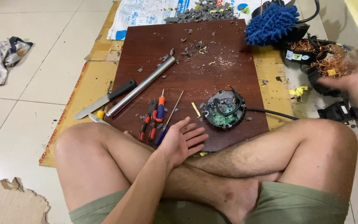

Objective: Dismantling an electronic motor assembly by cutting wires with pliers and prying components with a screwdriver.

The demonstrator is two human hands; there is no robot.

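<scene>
The person sits cross-legged on the tiled floor with a dark wooden board (212,54) in front of the knees. The left hand (182,142) rests at the near edge of the board, palm up and fingers loosely spread, holding nothing; its fingertips lie just beside a blue-handled screwdriver (168,120) and near red-handled pliers (148,120) and an orange-handled screwdriver (159,108). To its right on the board sits a round black housing with a green circuit board (223,110) inside, a black cable (270,113) running off it to the right. The right hand (355,81) is out at the far right, blurred, fingers stretched toward a black part full of copper winding (332,60); I cannot tell whether it grips anything. Further up the board lie a metal tube (141,86) and, off its left edge, a black-handled knife (104,99). Grey chips (201,11) are heaped at the board's far end, beside a blue shaggy mop head (270,24).
</scene>
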